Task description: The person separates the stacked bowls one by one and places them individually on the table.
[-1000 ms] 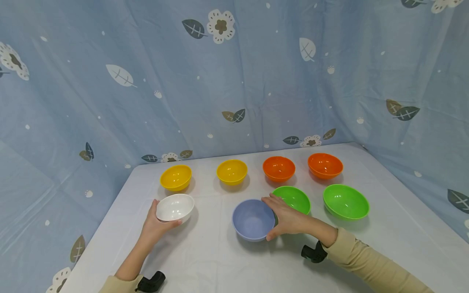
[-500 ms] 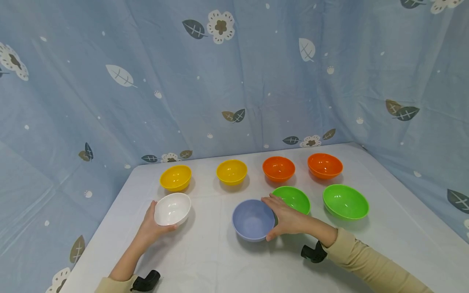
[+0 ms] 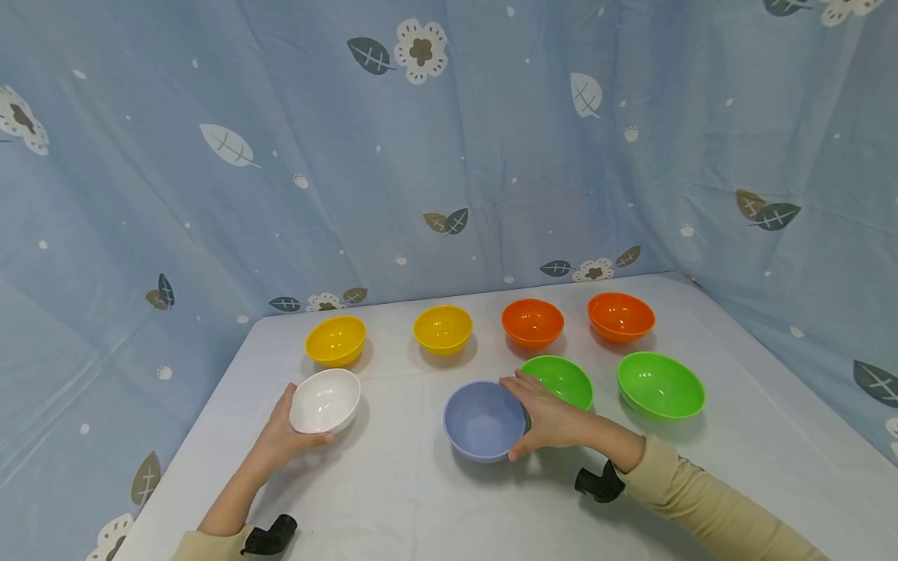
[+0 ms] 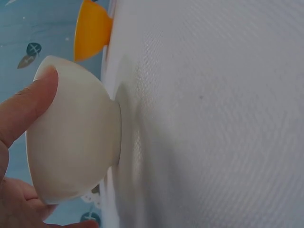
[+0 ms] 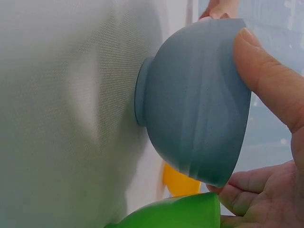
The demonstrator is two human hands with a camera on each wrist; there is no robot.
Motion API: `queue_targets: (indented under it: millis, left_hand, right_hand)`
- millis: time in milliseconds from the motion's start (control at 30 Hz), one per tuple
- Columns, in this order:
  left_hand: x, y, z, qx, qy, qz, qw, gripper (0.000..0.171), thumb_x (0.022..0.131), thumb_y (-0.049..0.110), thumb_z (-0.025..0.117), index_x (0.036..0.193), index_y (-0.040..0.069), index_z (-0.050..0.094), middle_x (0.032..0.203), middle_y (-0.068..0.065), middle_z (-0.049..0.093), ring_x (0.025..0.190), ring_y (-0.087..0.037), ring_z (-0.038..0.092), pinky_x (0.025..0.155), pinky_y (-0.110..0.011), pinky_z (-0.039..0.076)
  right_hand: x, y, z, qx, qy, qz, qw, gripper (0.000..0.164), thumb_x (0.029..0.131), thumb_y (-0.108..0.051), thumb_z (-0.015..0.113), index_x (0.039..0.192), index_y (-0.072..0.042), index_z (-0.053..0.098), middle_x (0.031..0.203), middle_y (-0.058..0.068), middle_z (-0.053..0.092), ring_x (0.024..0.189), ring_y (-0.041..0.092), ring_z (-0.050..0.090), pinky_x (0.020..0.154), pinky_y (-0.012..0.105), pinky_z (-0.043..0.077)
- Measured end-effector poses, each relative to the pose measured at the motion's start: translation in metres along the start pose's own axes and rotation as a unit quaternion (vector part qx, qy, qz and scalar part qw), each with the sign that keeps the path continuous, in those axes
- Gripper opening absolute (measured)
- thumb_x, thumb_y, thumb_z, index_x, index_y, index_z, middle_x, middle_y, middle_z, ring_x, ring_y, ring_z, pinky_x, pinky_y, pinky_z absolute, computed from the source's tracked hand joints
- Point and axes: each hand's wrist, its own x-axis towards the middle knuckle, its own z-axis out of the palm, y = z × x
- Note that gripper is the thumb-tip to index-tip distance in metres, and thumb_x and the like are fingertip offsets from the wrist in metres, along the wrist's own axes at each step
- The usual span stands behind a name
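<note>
My left hand (image 3: 282,436) grips a white bowl (image 3: 326,400) by its side, thumb and fingers spread along the rim. In the left wrist view the white bowl (image 4: 78,130) has its foot right at the white cloth, with the thumb on its outer wall. My right hand (image 3: 550,417) holds a periwinkle-blue bowl (image 3: 484,421) at its right side. From the right wrist, the blue bowl (image 5: 197,99) is upright, close over the cloth, its rim between thumb and fingers. A green bowl (image 3: 564,382) sits just behind the right hand, which partly hides it.
Two yellow bowls, the left one (image 3: 336,340) and the right one (image 3: 443,329), stand at the back. Two orange bowls, one (image 3: 532,322) beside the other (image 3: 621,316), continue that row. A second green bowl (image 3: 661,385) stands at the right. A patterned blue curtain (image 3: 393,156) hangs behind the table.
My left hand has drawn the white bowl a little to the left and towards me. The right hand and the blue bowl have stayed in place.
</note>
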Motion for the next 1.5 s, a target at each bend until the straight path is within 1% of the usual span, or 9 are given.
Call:
queue_targets:
  millis: [200,300,533,633,800,1000,1200,1400,1500]
  left_hand:
    - [0.001,-0.005,-0.003,-0.004,-0.002,0.031,0.9995,0.112,0.061,0.032,0.071,0.131,0.001,-0.01,0.135,-0.025,-0.003,0.12,-0.042,0.007,0.091,-0.058,0.013]
    - [0.002,-0.008,-0.004,-0.003,-0.003,0.039,0.9992,0.111,0.061,0.032,0.071,0.132,0.0,-0.008,0.135,-0.024,-0.002,0.12,-0.042,0.006,0.09,-0.059,0.013]
    - [0.002,-0.008,-0.005,0.004,-0.007,0.034,0.9994,0.111,0.062,0.033,0.071,0.132,0.002,-0.009,0.135,-0.024,-0.003,0.12,-0.042,0.006,0.09,-0.059,0.014]
    - [0.002,-0.008,-0.005,0.002,-0.006,0.039,0.9992,0.111,0.062,0.033,0.071,0.132,0.001,-0.009,0.135,-0.025,-0.003,0.119,-0.043,0.007,0.09,-0.059,0.014]
    - [0.002,-0.009,-0.005,-0.003,-0.003,0.043,0.9991,0.11,0.062,0.032,0.071,0.132,0.0,-0.008,0.135,-0.025,-0.002,0.119,-0.043,0.008,0.09,-0.059,0.015]
    - [0.001,-0.008,-0.004,-0.001,-0.004,0.031,0.9995,0.111,0.062,0.033,0.071,0.132,0.003,-0.01,0.135,-0.024,-0.004,0.12,-0.043,0.005,0.09,-0.059,0.013]
    - [0.0,-0.006,-0.004,-0.002,-0.004,0.02,0.9998,0.113,0.061,0.034,0.071,0.131,0.004,-0.012,0.135,-0.024,-0.005,0.12,-0.043,0.004,0.09,-0.06,0.011]
    - [-0.001,-0.007,-0.004,-0.002,0.0,0.029,0.9996,0.112,0.062,0.033,0.07,0.132,0.003,-0.012,0.135,-0.024,-0.006,0.12,-0.043,0.003,0.09,-0.06,0.011]
    - [-0.001,-0.008,-0.004,-0.003,0.002,0.029,0.9996,0.112,0.062,0.033,0.071,0.131,0.004,-0.012,0.135,-0.024,-0.006,0.12,-0.043,0.002,0.09,-0.06,0.01]
  right_hand:
    - [0.0,0.0,0.001,-0.007,0.004,0.006,1.0,0.107,0.047,-0.057,0.068,0.131,-0.007,0.023,0.134,0.011,0.024,0.125,0.027,0.008,0.093,0.052,0.021]
    - [0.0,-0.001,0.002,-0.005,0.006,0.009,1.0,0.107,0.048,-0.057,0.068,0.131,-0.007,0.024,0.134,0.011,0.023,0.125,0.027,0.008,0.093,0.052,0.021]
    - [0.0,-0.004,0.003,-0.007,0.011,0.01,1.0,0.106,0.048,-0.056,0.069,0.13,-0.006,0.024,0.133,0.01,0.025,0.125,0.029,0.008,0.093,0.053,0.02]
    - [0.001,-0.005,0.004,-0.01,0.011,0.007,1.0,0.107,0.048,-0.057,0.068,0.13,-0.005,0.024,0.133,0.011,0.025,0.125,0.029,0.008,0.094,0.052,0.019]
    - [0.003,-0.007,0.005,-0.011,0.01,0.003,1.0,0.107,0.048,-0.056,0.068,0.131,-0.005,0.023,0.134,0.011,0.024,0.125,0.028,0.008,0.093,0.051,0.021]
    - [0.007,-0.009,0.008,-0.022,0.014,-0.003,1.0,0.106,0.049,-0.057,0.068,0.13,-0.005,0.024,0.133,0.012,0.025,0.125,0.027,0.009,0.094,0.05,0.021]
    - [0.012,-0.014,0.009,-0.024,0.011,0.002,1.0,0.107,0.049,-0.058,0.067,0.13,-0.005,0.024,0.133,0.012,0.025,0.125,0.027,0.009,0.095,0.05,0.02]
    - [0.019,-0.016,0.012,-0.03,0.016,0.006,0.999,0.107,0.048,-0.058,0.068,0.13,-0.005,0.023,0.133,0.011,0.025,0.125,0.027,0.009,0.095,0.05,0.02]
    - [0.022,-0.017,0.013,-0.034,0.02,0.004,0.999,0.107,0.049,-0.057,0.068,0.13,-0.004,0.024,0.133,0.012,0.025,0.125,0.027,0.01,0.096,0.049,0.018]
